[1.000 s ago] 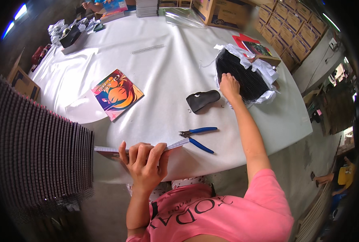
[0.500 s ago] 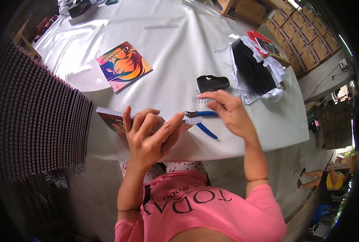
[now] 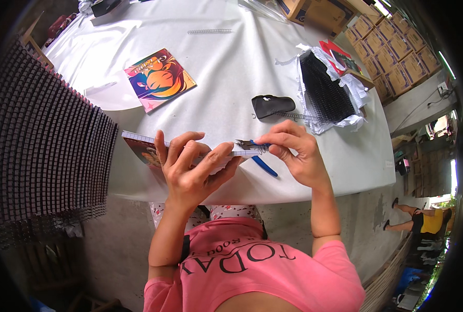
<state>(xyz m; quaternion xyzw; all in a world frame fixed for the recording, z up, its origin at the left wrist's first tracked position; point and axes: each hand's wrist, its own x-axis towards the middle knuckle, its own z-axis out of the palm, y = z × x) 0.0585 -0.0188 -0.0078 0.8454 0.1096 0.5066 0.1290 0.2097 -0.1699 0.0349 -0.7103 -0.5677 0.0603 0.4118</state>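
My left hand [image 3: 189,166] grips a notebook [image 3: 142,147] by its pages, holding it on edge above the table's near side with a row of page edges facing up. In my right hand [image 3: 300,155] a short wire coil [image 3: 263,149] is pinched between thumb and fingers, right at the notebook's right end. Whether the coil has entered the holes is too small to tell. Just beyond lie cutting pliers with blue handles [image 3: 265,167], partly hidden by the notebook and my right fingers. A black pouch [image 3: 272,106] lies past them, with a long coil [image 3: 300,116] beside it.
A colourful notebook [image 3: 161,80] lies at left on the white-covered table [image 3: 226,67]. Black coils [image 3: 327,88] sit in torn white paper at right. A tall stack of bound edges [image 3: 59,135] stands left. Cartons [image 3: 392,49] fill the back right; another person [image 3: 424,221] is far right.
My right hand has come down and left, bringing the coil from above the pliers to the notebook's right end. My left hand and the notebook have barely moved.
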